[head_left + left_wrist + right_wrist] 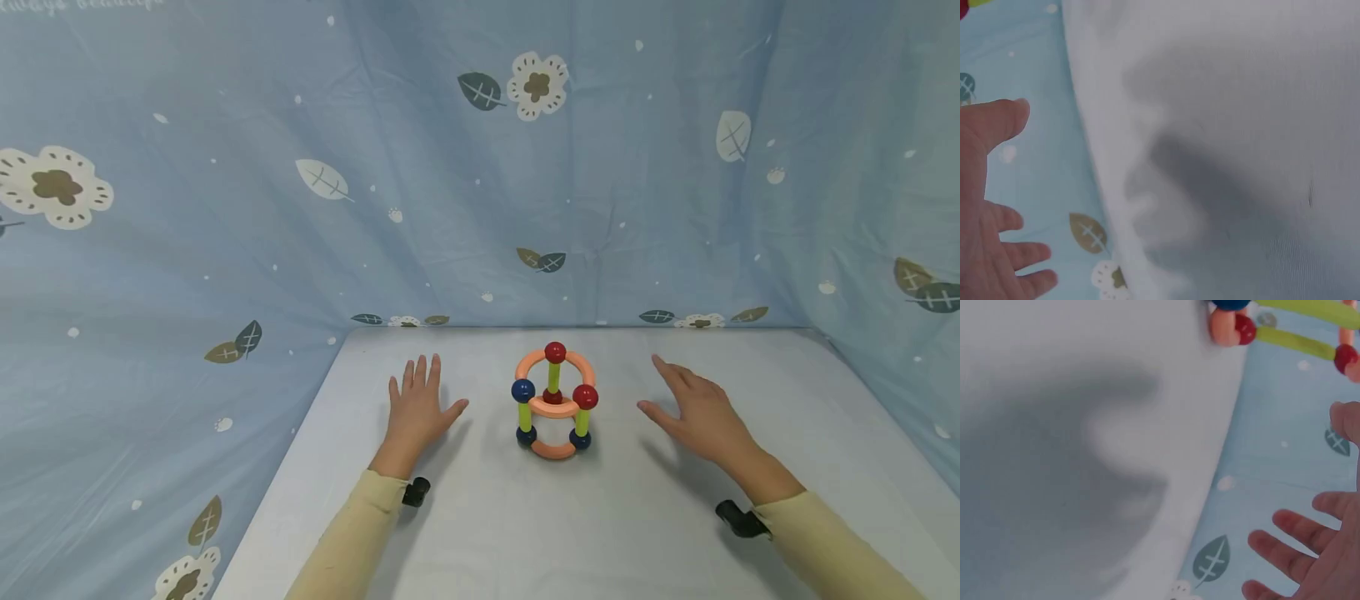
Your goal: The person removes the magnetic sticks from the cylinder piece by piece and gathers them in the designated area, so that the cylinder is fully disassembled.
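Observation:
A small toy frame (553, 407) stands upright on the white table, built of red and blue balls, yellow-green rods and orange curved pieces. To its left hovers my left hand (416, 412), fingers spread and holding nothing. My right hand (701, 417) is on the other side, apart from the toy, its thumb held away from straight fingers. In the right wrist view, part of the toy (1294, 342) shows at the top right above the hand (1316, 550). The left wrist view shows the left hand (991, 250) with extended fingers and only a sliver of the toy in the top corner.
The white table (495, 533) carries the shadows of both hands. A blue cloth (420, 125) printed with flowers and leaves hangs behind it and along both sides. Each wrist wears a small black camera, such as the left one (416, 492).

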### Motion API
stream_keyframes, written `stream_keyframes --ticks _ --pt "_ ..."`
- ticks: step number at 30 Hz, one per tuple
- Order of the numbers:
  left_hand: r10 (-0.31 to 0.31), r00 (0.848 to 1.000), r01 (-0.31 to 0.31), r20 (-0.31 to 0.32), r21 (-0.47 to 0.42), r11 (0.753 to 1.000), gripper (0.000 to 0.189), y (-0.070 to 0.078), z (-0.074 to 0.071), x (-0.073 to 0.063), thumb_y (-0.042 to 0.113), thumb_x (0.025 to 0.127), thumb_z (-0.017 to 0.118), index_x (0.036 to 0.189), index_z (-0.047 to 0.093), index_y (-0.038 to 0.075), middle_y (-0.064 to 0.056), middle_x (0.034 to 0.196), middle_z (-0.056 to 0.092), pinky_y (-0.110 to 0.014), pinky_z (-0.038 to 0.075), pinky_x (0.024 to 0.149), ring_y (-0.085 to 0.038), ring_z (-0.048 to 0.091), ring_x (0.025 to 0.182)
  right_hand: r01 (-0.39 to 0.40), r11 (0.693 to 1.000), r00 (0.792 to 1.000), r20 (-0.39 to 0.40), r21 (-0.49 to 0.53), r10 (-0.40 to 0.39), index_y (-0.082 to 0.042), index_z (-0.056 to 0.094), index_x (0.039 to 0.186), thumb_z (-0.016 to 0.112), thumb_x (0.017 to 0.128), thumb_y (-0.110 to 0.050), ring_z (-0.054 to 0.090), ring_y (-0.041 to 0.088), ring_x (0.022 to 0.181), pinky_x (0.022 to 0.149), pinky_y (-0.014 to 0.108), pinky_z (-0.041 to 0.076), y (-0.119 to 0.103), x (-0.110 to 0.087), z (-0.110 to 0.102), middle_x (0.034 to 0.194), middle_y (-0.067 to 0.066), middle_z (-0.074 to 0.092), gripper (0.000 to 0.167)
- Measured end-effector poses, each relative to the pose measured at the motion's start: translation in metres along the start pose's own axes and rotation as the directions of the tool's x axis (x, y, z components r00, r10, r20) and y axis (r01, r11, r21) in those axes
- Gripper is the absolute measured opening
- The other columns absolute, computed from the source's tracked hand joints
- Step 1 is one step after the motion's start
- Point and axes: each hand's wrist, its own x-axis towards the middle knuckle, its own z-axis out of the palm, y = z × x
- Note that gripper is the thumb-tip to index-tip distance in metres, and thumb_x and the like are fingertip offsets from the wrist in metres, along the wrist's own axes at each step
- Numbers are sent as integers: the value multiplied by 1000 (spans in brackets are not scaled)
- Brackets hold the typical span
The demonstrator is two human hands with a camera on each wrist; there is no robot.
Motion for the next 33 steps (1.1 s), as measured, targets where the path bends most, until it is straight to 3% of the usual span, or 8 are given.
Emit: stream_keyframes --ticks 4,10,16,26,33 --pt "25 999 -27 -23 -68 997 88 6 -2 -3 55 95 65 158 32 3 -24 159 34 -68 18 117 -43 27 148 18 998 1000 13 61 -19 -5 34 158 64 97 -51 51 53 125 100 71 40 -9 -2 -7 142 32 50 82" --pt "62 995 -73 -80 -148 986 74 15 -1 -7 46 95 69 150 46 2 -20 148 51 -64 26 116 -39 43 140 35 981 999 31 188 -41 -6 44 153 66 98 -47 60 41 117 91 63 50 -23 -3 -12 130 20 62 72" --pt "79 985 -111 -154 -214 970 58 25 0 -10 38 93 74 136 60 2 -16 135 63 -54 40 110 -35 55 128 26 970 999 29 242 -34 -11 51 148 68 97 -45 62 33 113 88 58 54 -40 -5 -15 123 12 66 65" --pt "89 972 -173 -217 -403 899 25 41 -10 -18 27 92 77 106 66 9 -5 107 68 -45 53 92 -29 64 107 118 920 993 -47 375 -108 -10 58 140 76 94 -27 67 21 99 87 47 58 -57 -4 -12 110 1 66 52" --pt "145 953 -263 -265 -492 830 18 52 -16 -22 24 94 74 104 64 12 -3 106 66 -46 52 92 -25 62 107 132 886 991 -62 444 -117 -12 59 138 78 92 -22 66 15 94 84 42 60 -68 2 -9 111 0 63 51"
